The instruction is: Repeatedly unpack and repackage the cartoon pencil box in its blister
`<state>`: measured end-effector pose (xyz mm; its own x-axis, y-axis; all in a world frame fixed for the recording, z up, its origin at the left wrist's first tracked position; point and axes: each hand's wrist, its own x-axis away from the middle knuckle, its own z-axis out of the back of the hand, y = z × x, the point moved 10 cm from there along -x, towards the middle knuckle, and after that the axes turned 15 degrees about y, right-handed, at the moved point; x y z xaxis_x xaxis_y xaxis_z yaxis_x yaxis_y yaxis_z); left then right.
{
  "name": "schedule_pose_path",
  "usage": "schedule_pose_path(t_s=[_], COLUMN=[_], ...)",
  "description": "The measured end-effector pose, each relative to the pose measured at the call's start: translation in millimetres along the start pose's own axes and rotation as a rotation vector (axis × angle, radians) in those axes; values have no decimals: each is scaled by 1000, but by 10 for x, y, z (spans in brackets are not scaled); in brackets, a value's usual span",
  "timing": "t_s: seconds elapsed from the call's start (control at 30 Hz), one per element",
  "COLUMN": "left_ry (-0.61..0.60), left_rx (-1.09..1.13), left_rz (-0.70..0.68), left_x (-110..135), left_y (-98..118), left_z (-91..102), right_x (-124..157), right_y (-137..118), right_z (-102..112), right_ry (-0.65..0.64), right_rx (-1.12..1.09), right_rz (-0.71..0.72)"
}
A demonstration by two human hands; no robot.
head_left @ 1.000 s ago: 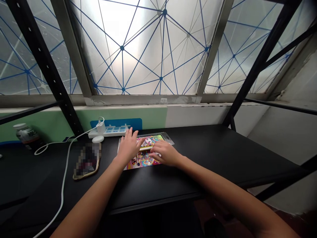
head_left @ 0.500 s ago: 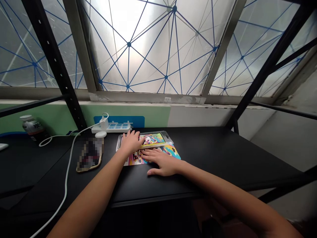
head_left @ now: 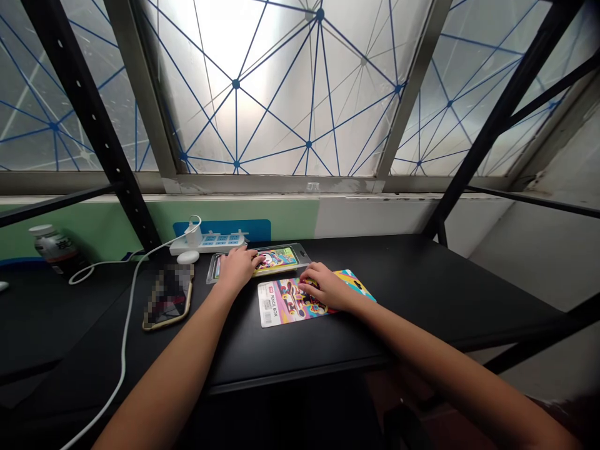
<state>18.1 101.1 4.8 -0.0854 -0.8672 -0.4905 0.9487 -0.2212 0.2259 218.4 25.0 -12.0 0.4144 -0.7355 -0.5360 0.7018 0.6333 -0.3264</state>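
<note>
**While both hands lie on the black desk (head_left: 422,284), each rests on a separate piece of pencil-box packaging**

Where the head view looks down past two bare forearms, the left hand (head_left: 238,269) lies palm down on the near left end of a clear plastic pack (head_left: 281,257). Its fingers are stretched out flat and close together over the pack, not curled round it. The pack lies flat near the back of the desk, just in front of the white power strip (head_left: 213,242), with a colourful box showing through its right half.

The right hand (head_left: 327,289) rests on a bright printed card (head_left: 284,303) marked "PENCIL BOX". Its fingers are bent and slightly spread, with the tips pressing on the card's middle, and nothing is gripped. The card lies flat, nearer the person than the pack and a little to its right, and a narrow strip of bare desk separates the two.

To the left of the pack lies a phone (head_left: 167,299), its screen blurred. A small white oval case (head_left: 188,257) sits just behind it. A white cable (head_left: 122,340) runs from a charger (head_left: 193,234) plugged into the strip, past the phone, to the near edge. A bottle (head_left: 52,248) stands at the far left, against the green wall
</note>
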Motion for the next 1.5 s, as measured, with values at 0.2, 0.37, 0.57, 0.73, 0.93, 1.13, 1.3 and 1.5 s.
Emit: schedule_pose_path(t_s=[0.2, 0.37, 0.57, 0.73, 0.93, 1.13, 1.3, 1.5], left_ry=[3, -14, -28, -20, -46, -70, -72, -75], left_rx=[32, 71, 141, 196, 262, 288, 284, 280], left_rz=[20, 34, 35, -9, -77, -130, -142, -126], left_x=[6, -17, -8, 19, 27, 40, 38, 33], left_y=[-12, -10, 50, 151, 189, 208, 221, 201], left_z=[-29, -24, 38, 56, -40, -103, -83, -97], right_x=[-48, 1, -107, -229, -255, -325, -332, -262], right_y=[13, 11, 484, 1238, 1612, 1707, 1709, 1673], right_z=[-130, -55, 280, 382, 286, 172, 221, 367], right_ry=[-6, 35, 61, -95, -173, -222, -169, -49], right_rx=[58, 90, 93, 57, 74, 116, 79, 70], right_rz=[-23, -101, -279, -422, -493, -533, -532, -546])
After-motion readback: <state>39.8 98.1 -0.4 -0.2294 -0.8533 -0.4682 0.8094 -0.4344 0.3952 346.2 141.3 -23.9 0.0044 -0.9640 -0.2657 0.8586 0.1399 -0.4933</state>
